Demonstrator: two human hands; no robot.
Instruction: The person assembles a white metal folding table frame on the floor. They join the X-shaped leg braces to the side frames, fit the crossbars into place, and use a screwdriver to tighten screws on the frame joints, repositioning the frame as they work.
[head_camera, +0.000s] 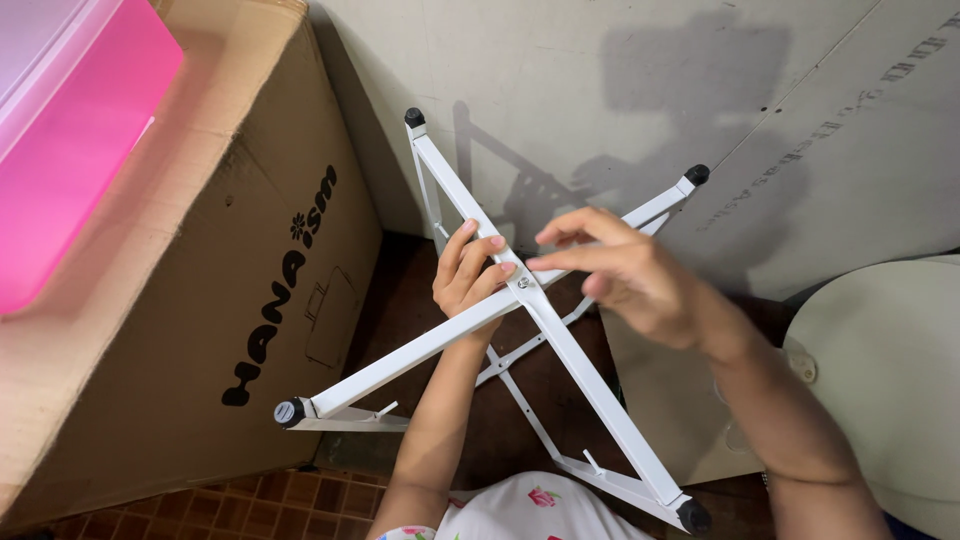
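Far left of the fingers, a translucent pink plastic bin (70, 140) sits on top of a large brown cardboard box (200, 300), whose printed side wall stands close beside the work and limits room on that side. Below the box, reddish-brown floor tiles (300, 495) show.

The white metal folding X-frame stand (560, 345) with black rubber end caps is held up off the floor between the two hands, its two crossed bars meeting at a bolt right at the fingertips. The left hand (470, 270) wraps its fingers around one bar just beside that pivot, closed firmly on it, which appears to steady the frame against turning. The right hand (620, 275) hovers at the crossing from the other side, fingers loosely curled and half open, fingertips touching or almost touching the bolt; I cannot tell whether it grips anything.

Behind the fingers, grey wall panels (700, 90) catch the stand's shadow. Right of the right wrist, a pale rounded object (880, 380) crowds the lower corner.
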